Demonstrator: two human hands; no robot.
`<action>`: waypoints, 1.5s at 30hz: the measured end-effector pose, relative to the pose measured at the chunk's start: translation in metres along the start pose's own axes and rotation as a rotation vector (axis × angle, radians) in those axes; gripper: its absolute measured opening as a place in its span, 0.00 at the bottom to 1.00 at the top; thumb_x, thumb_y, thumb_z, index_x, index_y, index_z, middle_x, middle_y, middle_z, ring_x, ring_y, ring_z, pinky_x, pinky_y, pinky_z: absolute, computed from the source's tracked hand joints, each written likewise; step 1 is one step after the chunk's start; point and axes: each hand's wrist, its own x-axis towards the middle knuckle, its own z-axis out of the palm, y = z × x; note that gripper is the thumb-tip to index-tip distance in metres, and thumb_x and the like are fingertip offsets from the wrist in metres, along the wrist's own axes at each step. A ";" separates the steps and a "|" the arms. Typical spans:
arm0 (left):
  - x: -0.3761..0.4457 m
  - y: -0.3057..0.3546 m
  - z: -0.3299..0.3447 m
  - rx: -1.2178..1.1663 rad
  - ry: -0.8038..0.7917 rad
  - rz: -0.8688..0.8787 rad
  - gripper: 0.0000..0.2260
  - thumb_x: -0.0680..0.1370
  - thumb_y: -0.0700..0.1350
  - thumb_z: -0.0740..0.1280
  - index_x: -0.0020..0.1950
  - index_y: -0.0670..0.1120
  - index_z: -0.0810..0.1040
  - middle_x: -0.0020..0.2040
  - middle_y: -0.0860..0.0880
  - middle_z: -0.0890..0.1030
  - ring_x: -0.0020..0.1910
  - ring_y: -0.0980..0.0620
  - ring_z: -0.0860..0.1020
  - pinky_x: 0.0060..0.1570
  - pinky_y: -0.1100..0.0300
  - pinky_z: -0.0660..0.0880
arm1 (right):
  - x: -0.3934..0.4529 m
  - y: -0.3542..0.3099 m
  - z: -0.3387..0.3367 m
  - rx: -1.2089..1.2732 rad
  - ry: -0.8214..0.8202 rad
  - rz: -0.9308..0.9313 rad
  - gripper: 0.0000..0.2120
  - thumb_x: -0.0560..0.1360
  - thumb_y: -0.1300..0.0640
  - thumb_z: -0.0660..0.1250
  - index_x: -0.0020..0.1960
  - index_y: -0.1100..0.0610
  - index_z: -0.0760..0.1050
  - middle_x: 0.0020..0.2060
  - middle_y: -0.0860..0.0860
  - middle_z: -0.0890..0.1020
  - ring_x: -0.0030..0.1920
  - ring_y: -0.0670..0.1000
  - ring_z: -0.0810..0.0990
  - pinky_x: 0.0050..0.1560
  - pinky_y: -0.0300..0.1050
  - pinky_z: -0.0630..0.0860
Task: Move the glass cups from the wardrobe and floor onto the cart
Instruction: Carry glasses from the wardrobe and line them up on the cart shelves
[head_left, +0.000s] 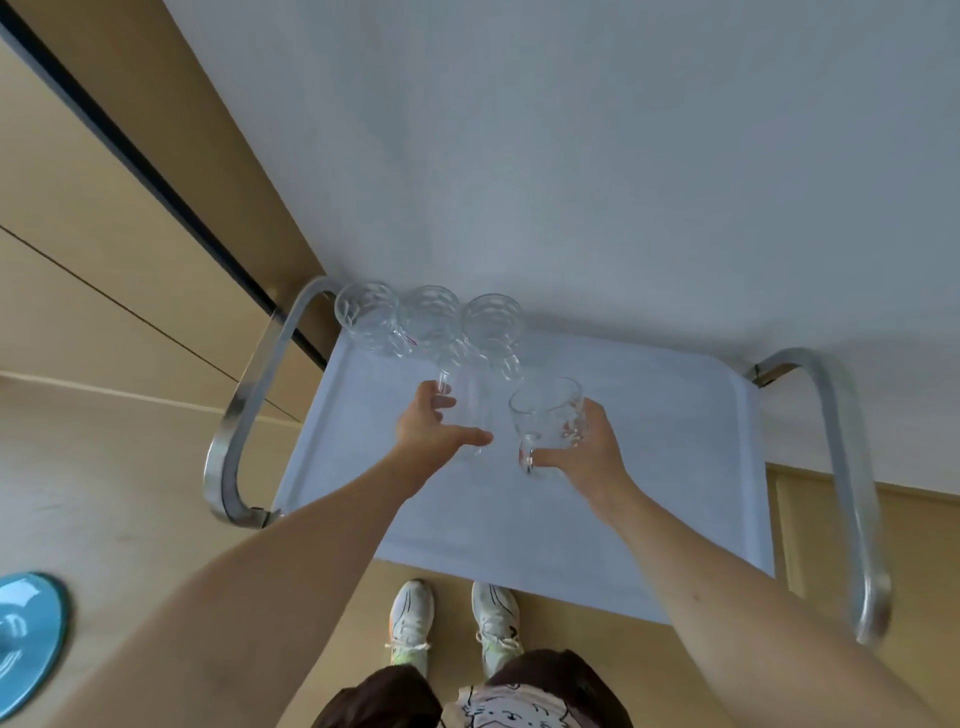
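— Gripping anything, those two hands?

— Both. The left hand (434, 428) wraps a clear glass cup (460, 400) over the cart tray (649, 467), thumb on the near side, fingers on the far side. The right hand (587, 452) is closed round a second glass cup (545, 423), its handle towards six o'clock beside the thumb. I cannot tell whether either cup touches the tray.

— And further out?

— Three more glass cups (428, 319) stand in a row at the tray's far edge, around eleven o'clock from the hands, touching or nearly so. The cart's metal handles (244, 415) curve up at nine and three o'clock. Beyond the tray, at twelve o'clock, is a pale wall (571, 156); wooden wardrobe panels (93, 218) run along ten o'clock.

— Closer in?

— White trainers (452, 623) on the wooden floor (130, 493) at six o'clock, and a blue round object (28, 639) at eight o'clock.
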 end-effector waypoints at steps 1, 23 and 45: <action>0.003 -0.002 0.001 0.018 0.015 0.014 0.38 0.61 0.46 0.85 0.66 0.52 0.71 0.59 0.57 0.77 0.59 0.51 0.74 0.48 0.60 0.73 | 0.001 0.003 0.002 -0.036 0.018 -0.030 0.44 0.55 0.64 0.86 0.65 0.51 0.71 0.58 0.50 0.79 0.58 0.51 0.80 0.52 0.46 0.80; 0.022 -0.044 0.009 0.188 0.001 0.221 0.35 0.61 0.51 0.83 0.60 0.63 0.68 0.57 0.65 0.75 0.50 0.59 0.76 0.41 0.76 0.67 | -0.014 0.029 0.034 -0.275 0.222 -0.104 0.44 0.51 0.60 0.87 0.56 0.35 0.69 0.53 0.32 0.78 0.53 0.35 0.76 0.46 0.26 0.69; 0.033 -0.067 0.008 0.270 -0.027 0.335 0.39 0.58 0.52 0.82 0.64 0.63 0.65 0.53 0.56 0.77 0.50 0.50 0.78 0.47 0.61 0.74 | -0.023 0.001 0.065 -0.720 0.374 0.033 0.57 0.64 0.43 0.82 0.80 0.53 0.51 0.71 0.60 0.63 0.69 0.64 0.68 0.60 0.56 0.75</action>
